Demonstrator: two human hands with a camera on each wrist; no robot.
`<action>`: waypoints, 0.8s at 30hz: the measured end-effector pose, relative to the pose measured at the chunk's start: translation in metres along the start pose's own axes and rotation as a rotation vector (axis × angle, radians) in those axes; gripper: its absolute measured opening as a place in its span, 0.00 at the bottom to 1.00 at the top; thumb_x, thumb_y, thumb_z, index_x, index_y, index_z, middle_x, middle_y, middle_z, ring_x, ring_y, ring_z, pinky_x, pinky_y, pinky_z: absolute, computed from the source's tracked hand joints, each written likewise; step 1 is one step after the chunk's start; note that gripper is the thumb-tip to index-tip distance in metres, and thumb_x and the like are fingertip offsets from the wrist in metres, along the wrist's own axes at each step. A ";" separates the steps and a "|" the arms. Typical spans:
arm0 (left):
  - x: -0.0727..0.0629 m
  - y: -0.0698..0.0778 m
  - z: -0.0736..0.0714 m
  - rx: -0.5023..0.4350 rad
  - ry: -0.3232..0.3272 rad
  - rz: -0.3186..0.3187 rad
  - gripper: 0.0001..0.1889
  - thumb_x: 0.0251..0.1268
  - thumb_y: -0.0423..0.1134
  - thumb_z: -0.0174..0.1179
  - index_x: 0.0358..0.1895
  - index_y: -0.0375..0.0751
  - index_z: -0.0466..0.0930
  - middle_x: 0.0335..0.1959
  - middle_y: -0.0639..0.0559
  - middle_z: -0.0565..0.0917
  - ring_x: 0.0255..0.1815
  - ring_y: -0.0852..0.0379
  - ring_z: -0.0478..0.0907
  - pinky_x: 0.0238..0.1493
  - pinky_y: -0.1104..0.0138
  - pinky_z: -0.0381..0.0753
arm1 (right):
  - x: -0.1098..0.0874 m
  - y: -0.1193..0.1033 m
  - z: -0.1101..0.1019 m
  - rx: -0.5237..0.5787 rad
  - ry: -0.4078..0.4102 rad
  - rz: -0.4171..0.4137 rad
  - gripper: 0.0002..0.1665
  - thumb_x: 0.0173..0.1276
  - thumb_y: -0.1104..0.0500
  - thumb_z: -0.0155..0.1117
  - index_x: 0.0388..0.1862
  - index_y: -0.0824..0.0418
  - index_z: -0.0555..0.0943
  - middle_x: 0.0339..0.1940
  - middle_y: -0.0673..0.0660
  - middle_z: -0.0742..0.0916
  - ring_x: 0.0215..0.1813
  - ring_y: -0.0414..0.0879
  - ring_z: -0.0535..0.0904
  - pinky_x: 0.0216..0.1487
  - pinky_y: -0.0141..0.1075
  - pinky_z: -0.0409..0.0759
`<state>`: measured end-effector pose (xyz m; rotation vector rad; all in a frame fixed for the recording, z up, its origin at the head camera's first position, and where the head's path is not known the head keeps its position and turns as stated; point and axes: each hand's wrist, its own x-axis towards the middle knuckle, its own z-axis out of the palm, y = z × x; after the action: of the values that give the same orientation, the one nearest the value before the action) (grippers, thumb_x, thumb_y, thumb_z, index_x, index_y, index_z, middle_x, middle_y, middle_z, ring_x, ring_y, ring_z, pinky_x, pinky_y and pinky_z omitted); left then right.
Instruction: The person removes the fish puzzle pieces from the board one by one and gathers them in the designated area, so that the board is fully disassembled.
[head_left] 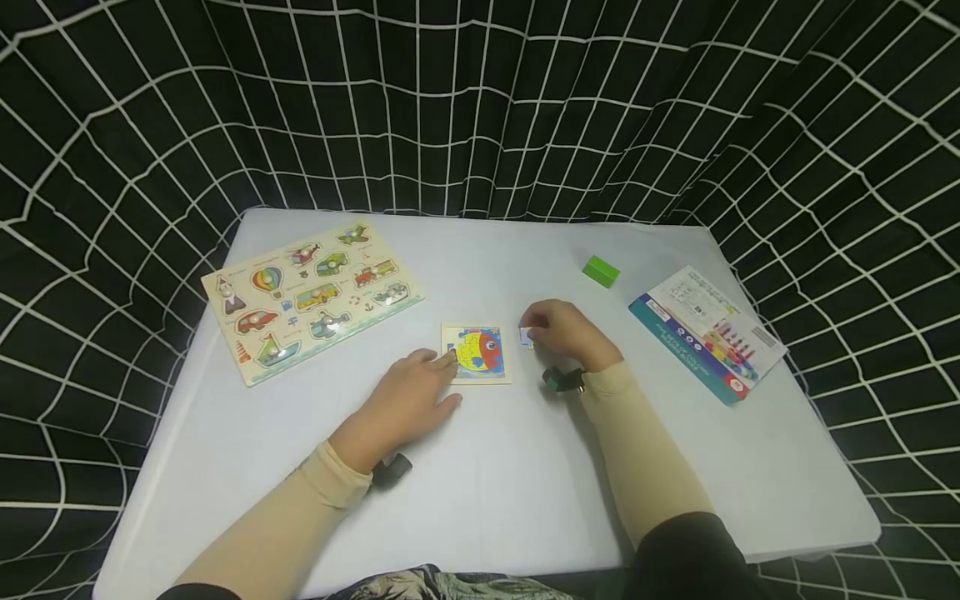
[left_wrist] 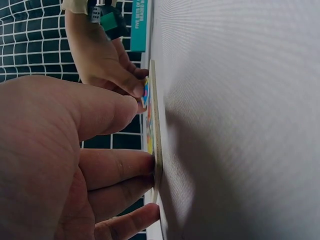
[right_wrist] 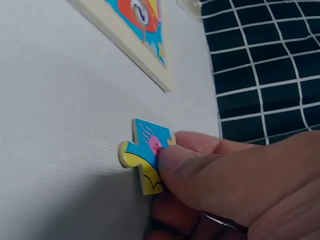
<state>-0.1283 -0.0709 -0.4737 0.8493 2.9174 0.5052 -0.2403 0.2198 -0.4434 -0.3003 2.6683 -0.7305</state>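
Note:
A small wooden fish jigsaw puzzle [head_left: 487,382] lies flat at the middle of the table, with a red, yellow and blue picture inside a pale frame. The fingers of my left hand [head_left: 408,396] rest on its left side, and in the left wrist view they touch the board's edge while the thumb stands apart. To the right of the board, my right hand [head_left: 566,329] pinches a jigsaw piece between thumb and fingers. In the right wrist view this puzzle piece [right_wrist: 142,152] is blue and yellow with a pink figure, tilted close over the table; the fingertips hide its far side.
A large vehicle peg puzzle [head_left: 330,300] lies at the left. Farther back on the right is a green block [head_left: 601,271], and beside it a flat white and teal box [head_left: 705,333]. Black netted cloth [head_left: 465,117] surrounds the white table [head_left: 480,500].

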 end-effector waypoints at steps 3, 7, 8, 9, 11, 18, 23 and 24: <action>-0.001 -0.001 0.000 0.000 0.003 0.001 0.28 0.80 0.52 0.64 0.73 0.39 0.82 0.79 0.46 0.78 0.77 0.39 0.76 0.75 0.44 0.80 | 0.001 -0.001 0.004 -0.031 0.016 -0.005 0.08 0.78 0.67 0.67 0.52 0.62 0.88 0.51 0.61 0.89 0.56 0.56 0.81 0.68 0.52 0.84; -0.002 -0.001 -0.001 -0.005 -0.008 -0.009 0.28 0.80 0.52 0.63 0.74 0.39 0.81 0.80 0.46 0.77 0.78 0.39 0.75 0.77 0.45 0.78 | -0.001 -0.006 0.007 -0.043 0.038 -0.021 0.07 0.78 0.68 0.66 0.50 0.64 0.87 0.50 0.62 0.88 0.55 0.57 0.80 0.66 0.52 0.84; -0.002 -0.001 -0.001 -0.008 -0.008 -0.010 0.28 0.80 0.52 0.63 0.74 0.39 0.81 0.80 0.46 0.77 0.78 0.39 0.75 0.77 0.45 0.78 | -0.001 -0.007 0.008 -0.052 0.045 -0.026 0.06 0.78 0.68 0.67 0.50 0.65 0.87 0.50 0.63 0.87 0.55 0.57 0.80 0.66 0.52 0.84; -0.002 0.000 -0.001 -0.011 -0.011 -0.013 0.28 0.80 0.52 0.63 0.74 0.39 0.81 0.80 0.46 0.77 0.78 0.39 0.75 0.77 0.44 0.77 | -0.002 -0.008 0.009 -0.064 0.056 -0.031 0.06 0.77 0.68 0.67 0.50 0.65 0.87 0.50 0.63 0.86 0.55 0.57 0.80 0.66 0.52 0.84; -0.001 0.000 -0.001 -0.010 -0.021 -0.017 0.28 0.81 0.52 0.63 0.74 0.39 0.81 0.80 0.46 0.77 0.79 0.39 0.74 0.78 0.45 0.77 | -0.003 -0.013 0.011 -0.104 0.084 -0.030 0.06 0.76 0.69 0.69 0.50 0.65 0.87 0.50 0.63 0.84 0.55 0.57 0.81 0.68 0.51 0.85; 0.001 0.001 -0.002 0.015 -0.022 -0.013 0.29 0.81 0.53 0.63 0.74 0.39 0.81 0.80 0.45 0.77 0.78 0.39 0.75 0.77 0.45 0.78 | 0.001 -0.050 0.027 -0.143 0.109 -0.185 0.14 0.76 0.68 0.69 0.57 0.61 0.90 0.51 0.58 0.86 0.54 0.54 0.83 0.67 0.48 0.86; 0.002 0.001 -0.002 0.020 -0.029 -0.018 0.28 0.81 0.53 0.62 0.74 0.40 0.81 0.80 0.47 0.77 0.78 0.40 0.75 0.76 0.46 0.79 | 0.010 -0.071 0.042 -0.180 0.015 -0.282 0.17 0.77 0.66 0.69 0.61 0.58 0.91 0.52 0.54 0.87 0.50 0.49 0.81 0.63 0.42 0.87; 0.002 0.001 -0.002 0.017 -0.031 -0.018 0.28 0.82 0.53 0.62 0.74 0.40 0.81 0.80 0.47 0.77 0.78 0.40 0.75 0.76 0.46 0.79 | 0.011 -0.074 0.044 -0.197 0.007 -0.277 0.17 0.76 0.66 0.69 0.60 0.57 0.91 0.52 0.54 0.87 0.50 0.48 0.81 0.63 0.41 0.87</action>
<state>-0.1303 -0.0697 -0.4714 0.8238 2.9030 0.4618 -0.2252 0.1343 -0.4435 -0.7309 2.7403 -0.5444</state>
